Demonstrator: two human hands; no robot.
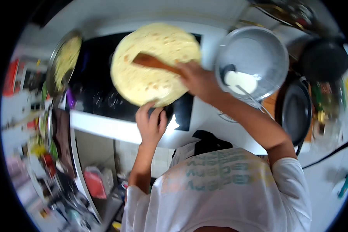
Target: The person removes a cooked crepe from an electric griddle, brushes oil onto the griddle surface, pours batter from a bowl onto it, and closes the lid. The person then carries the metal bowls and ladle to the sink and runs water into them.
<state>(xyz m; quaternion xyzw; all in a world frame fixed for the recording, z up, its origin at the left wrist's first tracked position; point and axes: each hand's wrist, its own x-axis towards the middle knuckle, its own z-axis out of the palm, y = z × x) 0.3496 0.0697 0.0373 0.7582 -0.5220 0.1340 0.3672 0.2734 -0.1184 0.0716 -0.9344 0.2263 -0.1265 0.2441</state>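
A large round yellow flatbread (143, 77) with brown spots lies over the black stovetop (96, 85). My right hand (197, 79) grips the handle of a wooden spatula (152, 62), whose flat blade rests on or just above the flatbread. At the flatbread's near edge is my left hand (151, 120), fingers curled and a little apart, the fingertips touching or nearly touching the edge. Whether they pinch it is hidden.
On the right, a large metal bowl (251, 42) holds white batter (239, 81) and a utensil. Beyond it are a dark pan (295, 112) and another black pan (324, 60). A round tray with yellow food (67, 62) stands at the left.
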